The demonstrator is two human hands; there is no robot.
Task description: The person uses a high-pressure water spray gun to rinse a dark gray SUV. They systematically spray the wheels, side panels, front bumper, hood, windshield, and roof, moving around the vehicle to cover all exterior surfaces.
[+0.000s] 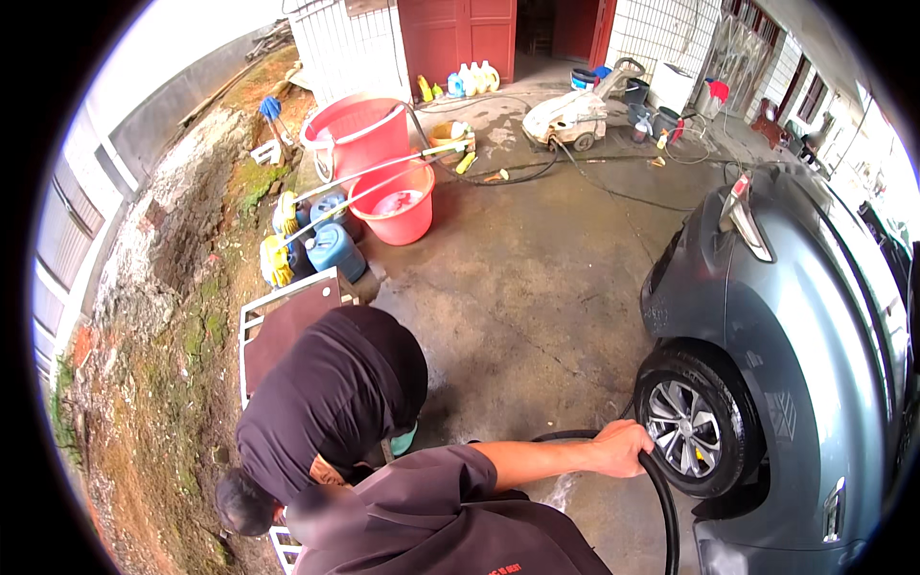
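My left hand (622, 449), at the end of a bare forearm reaching right, is closed around a black hose (668, 507). From the hand the hose curves down and leaves the bottom edge of the view. My right hand is out of view. Just beyond the fist is the wheel (683, 424) of a grey-blue car (826, 309), with a silver alloy rim and a black tyre. A co-worker in dark clothes (330, 388) bends low at the left, head towards the lower left; their hands are hidden.
Red tubs (392, 223), blue jerrycans (336, 251) and long poles with yellow heads (274, 262) stand at the upper left. A pale pressure washer (564, 118) with hoses sits further back, near buckets (636, 92). A low brown-topped frame (287, 327) is beside the co-worker. The concrete (532, 287) is wet.
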